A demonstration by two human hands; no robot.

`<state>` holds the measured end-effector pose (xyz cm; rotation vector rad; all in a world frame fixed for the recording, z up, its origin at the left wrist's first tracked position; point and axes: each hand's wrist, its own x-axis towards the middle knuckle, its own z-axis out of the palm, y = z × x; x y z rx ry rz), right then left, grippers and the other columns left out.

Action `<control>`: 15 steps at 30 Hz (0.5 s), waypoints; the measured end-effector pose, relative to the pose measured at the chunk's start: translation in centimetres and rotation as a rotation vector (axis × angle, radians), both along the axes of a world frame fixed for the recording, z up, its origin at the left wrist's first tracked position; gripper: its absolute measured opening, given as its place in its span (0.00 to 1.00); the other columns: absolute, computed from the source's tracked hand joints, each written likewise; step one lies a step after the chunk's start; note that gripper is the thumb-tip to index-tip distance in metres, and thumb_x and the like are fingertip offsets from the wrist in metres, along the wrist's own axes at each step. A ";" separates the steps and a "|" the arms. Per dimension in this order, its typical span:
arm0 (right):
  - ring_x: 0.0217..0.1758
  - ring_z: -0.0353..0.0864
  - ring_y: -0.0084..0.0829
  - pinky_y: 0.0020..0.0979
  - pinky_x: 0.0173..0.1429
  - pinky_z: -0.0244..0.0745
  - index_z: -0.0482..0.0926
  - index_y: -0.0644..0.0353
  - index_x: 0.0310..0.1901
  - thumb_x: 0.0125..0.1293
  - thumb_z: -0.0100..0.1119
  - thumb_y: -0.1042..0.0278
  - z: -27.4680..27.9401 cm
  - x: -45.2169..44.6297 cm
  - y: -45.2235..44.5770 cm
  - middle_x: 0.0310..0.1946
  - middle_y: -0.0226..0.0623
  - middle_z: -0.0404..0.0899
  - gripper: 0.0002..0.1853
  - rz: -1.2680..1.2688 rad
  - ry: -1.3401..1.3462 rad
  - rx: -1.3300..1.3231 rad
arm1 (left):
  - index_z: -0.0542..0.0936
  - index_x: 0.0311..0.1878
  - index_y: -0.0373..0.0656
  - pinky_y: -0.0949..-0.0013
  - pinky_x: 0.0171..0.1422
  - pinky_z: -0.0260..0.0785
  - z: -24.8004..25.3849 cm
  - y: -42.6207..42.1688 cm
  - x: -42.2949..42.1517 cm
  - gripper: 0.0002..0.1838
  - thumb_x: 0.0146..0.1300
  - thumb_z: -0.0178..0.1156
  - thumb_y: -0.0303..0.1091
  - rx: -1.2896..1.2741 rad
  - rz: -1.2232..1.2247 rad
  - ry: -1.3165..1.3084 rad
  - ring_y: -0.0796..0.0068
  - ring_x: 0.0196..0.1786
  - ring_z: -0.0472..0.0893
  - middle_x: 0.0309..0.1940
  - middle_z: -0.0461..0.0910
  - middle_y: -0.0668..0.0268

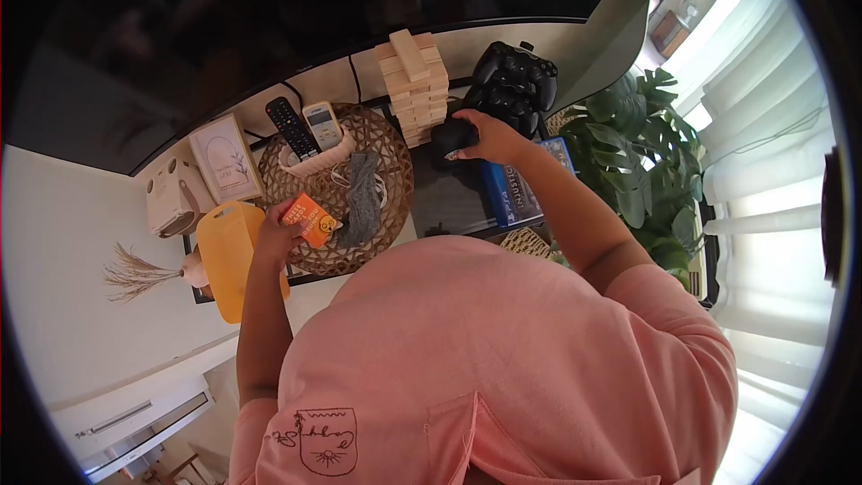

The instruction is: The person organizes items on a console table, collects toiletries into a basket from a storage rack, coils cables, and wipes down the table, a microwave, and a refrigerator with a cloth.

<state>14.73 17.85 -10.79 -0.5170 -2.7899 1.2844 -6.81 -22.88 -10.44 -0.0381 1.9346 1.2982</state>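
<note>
An orange card box (310, 220) with a yellow cartoon face is pinched in my left hand (278, 233), above the near left part of a round woven mat (400, 180). My right hand (489, 137) is curled round the right side of a small black rounded object (452, 140); its exact kind I cannot make out. This object sits just in front of a wooden block tower (417, 90). Black game controllers (514, 81) stand behind my right hand. A grey knitted bundle (363, 202) with a white cord lies on the mat, right of the card box.
A ribbed holder (319, 160) carries a black remote (292, 128) and a white remote (323, 126). Blue game cases (516, 193) lie below my right forearm. A yellow board (229, 260), a framed print (226, 160), a large TV (269, 27) and a leafy plant (628, 162) surround the stand.
</note>
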 end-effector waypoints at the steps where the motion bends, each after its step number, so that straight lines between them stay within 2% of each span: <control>1: 0.61 0.74 0.43 0.36 0.65 0.66 0.65 0.57 0.66 0.46 0.74 0.67 0.0 0.2 -0.1 0.58 0.47 0.74 0.43 0.004 0.011 0.024 | 0.63 0.69 0.43 0.67 0.56 0.74 1.6 0.7 0.4 0.36 0.57 0.66 0.23 -0.009 -0.068 0.065 0.69 0.55 0.77 0.57 0.73 0.60; 3: 0.61 0.74 0.43 0.36 0.66 0.66 0.64 0.56 0.67 0.46 0.74 0.66 -0.2 0.7 0.0 0.60 0.47 0.72 0.44 -0.003 0.014 0.047 | 0.61 0.70 0.43 0.67 0.57 0.73 3.5 2.8 1.7 0.39 0.56 0.66 0.22 -0.016 -0.148 0.122 0.68 0.56 0.76 0.58 0.72 0.59; 5: 0.65 0.71 0.48 0.38 0.69 0.65 0.65 0.57 0.67 0.45 0.77 0.62 -0.7 0.8 0.3 0.62 0.51 0.70 0.45 0.035 0.008 0.041 | 0.57 0.73 0.41 0.67 0.60 0.72 4.3 5.8 3.2 0.45 0.53 0.68 0.20 0.223 -0.197 0.268 0.66 0.58 0.76 0.58 0.71 0.58; 10: 0.64 0.71 0.47 0.39 0.68 0.66 0.65 0.56 0.67 0.46 0.77 0.61 -0.6 0.9 -0.1 0.61 0.50 0.71 0.45 -0.002 -0.014 -0.015 | 0.51 0.75 0.42 0.65 0.61 0.71 1.2 13.8 6.4 0.51 0.49 0.69 0.18 0.309 -0.363 0.374 0.65 0.58 0.76 0.57 0.71 0.58; 15: 0.62 0.73 0.46 0.38 0.66 0.67 0.66 0.55 0.66 0.47 0.76 0.62 0.0 1.0 -0.4 0.58 0.49 0.74 0.43 -0.037 -0.030 -0.015 | 0.48 0.76 0.44 0.65 0.60 0.70 -0.8 17.3 7.8 0.55 0.47 0.69 0.18 0.275 -0.433 0.479 0.67 0.55 0.76 0.54 0.72 0.59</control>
